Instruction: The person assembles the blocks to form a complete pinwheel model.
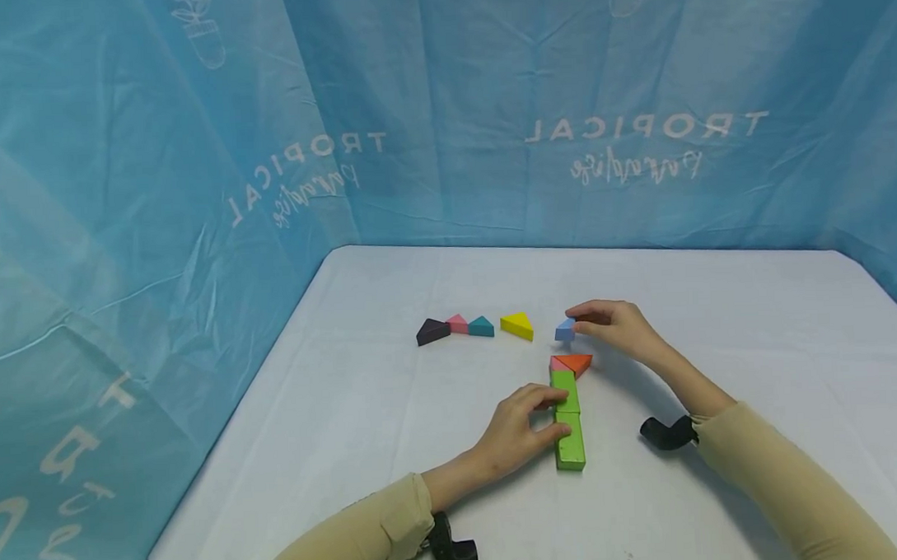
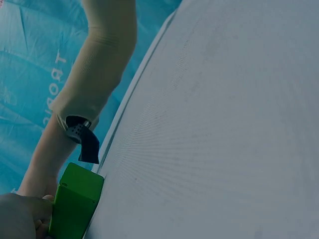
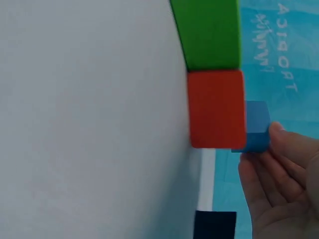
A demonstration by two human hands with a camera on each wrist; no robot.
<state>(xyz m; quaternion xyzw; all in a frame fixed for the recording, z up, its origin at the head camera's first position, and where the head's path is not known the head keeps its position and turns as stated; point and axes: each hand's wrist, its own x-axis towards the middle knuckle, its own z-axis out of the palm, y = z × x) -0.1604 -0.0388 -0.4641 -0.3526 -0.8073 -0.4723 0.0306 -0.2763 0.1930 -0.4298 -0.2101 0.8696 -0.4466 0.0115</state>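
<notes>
1. Sleeves [image 1: 346, 531] of tan cloth cover both forearms, and a black mount [image 1: 456, 550] sits below each cuff.
2. Left hand [image 1: 509, 434] comes in from the near left with its fingers bent and a gap between thumb and forefinger. Its thumb touches the near green block [image 1: 571, 449] and a fingertip touches the far green block [image 1: 563, 381]; whether it grips them or only rests on them I cannot tell.
3. Both green blocks lie end to end in a line running near to far.
4. At the line's far end, a near pink wedge [image 1: 559, 364] sits left and an orange wedge [image 1: 579, 364] right, touching each other.
5. Just beyond these, the right hand [image 1: 622, 330] reaches in from the right and pinches the blue wedge [image 1: 564, 332] between thumb and fingertips, opened only as wide as the piece. Whether the wedge touches the table [image 1: 754, 327] I cannot tell.
6. Left of the blue wedge lie, right to left, a yellow wedge [image 1: 518, 325] standing apart, then a teal wedge [image 1: 481, 327], a far pink wedge [image 1: 458, 322] and a black wedge [image 1: 433, 331] close together.
7. Beyond the white-covered table hangs a blue curtain [image 1: 442, 82] with mirrored lettering.
</notes>
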